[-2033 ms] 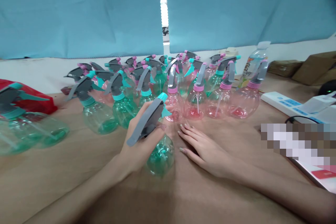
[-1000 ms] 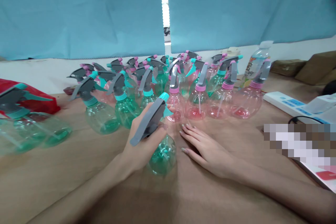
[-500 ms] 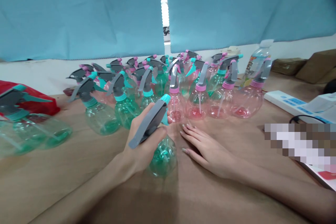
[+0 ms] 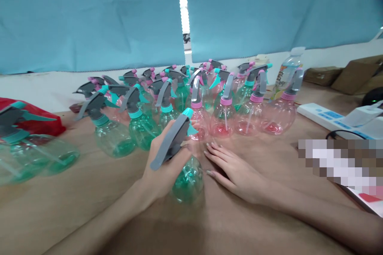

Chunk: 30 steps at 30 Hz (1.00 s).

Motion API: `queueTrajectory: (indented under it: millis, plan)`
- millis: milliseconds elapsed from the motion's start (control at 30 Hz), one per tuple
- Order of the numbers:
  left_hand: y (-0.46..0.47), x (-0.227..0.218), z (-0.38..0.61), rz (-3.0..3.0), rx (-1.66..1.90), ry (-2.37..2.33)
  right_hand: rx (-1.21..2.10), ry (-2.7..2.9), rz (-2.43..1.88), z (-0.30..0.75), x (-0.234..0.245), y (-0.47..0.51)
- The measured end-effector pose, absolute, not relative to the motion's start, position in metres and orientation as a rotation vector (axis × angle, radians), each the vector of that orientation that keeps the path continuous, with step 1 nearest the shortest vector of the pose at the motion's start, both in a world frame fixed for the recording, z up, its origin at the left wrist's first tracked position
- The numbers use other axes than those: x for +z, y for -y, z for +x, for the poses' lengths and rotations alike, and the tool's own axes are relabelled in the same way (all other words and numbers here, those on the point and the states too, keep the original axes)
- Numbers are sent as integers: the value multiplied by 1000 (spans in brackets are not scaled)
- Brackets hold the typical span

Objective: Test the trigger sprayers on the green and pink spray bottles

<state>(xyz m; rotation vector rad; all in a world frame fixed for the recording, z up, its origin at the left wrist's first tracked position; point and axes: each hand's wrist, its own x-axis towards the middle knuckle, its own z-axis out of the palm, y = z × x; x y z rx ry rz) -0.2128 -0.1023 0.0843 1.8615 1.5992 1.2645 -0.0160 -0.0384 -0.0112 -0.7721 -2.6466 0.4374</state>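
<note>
My left hand is wrapped round the neck of a green spray bottle with a grey and turquoise trigger head. Its clear, rounded body shows below my fingers, near the tabletop; whether it touches the wood I cannot tell. My right hand lies flat on the table, fingers stretched toward the bottles, holding nothing. Just beyond both hands stand several pink spray bottles with grey heads and pink collars. Several more green spray bottles stand beyond my left hand.
On the wooden table, another green spray bottle stands far left before a red bag. A labelled drink bottle stands at the back right. A white power strip and brown boxes are at right. Blue cloth hangs behind.
The view has shifted slightly, moving the background a little left. My left hand still grips the green spray bottle, and my right hand still lies flat.
</note>
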Motion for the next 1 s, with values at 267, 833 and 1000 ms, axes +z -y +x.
queueTrajectory:
  millis: [267,833,1000]
  plan:
    - [99,84,-213,1792,1306,-1572,453,2652,-776,-17,-11,38]
    - [98,83,-212,1812,1308,-1537,399,2666,-784,-16,-14,38]
    - [98,83,-212,1818,1321,-1548,407,2666,-780,-16,-13,39]
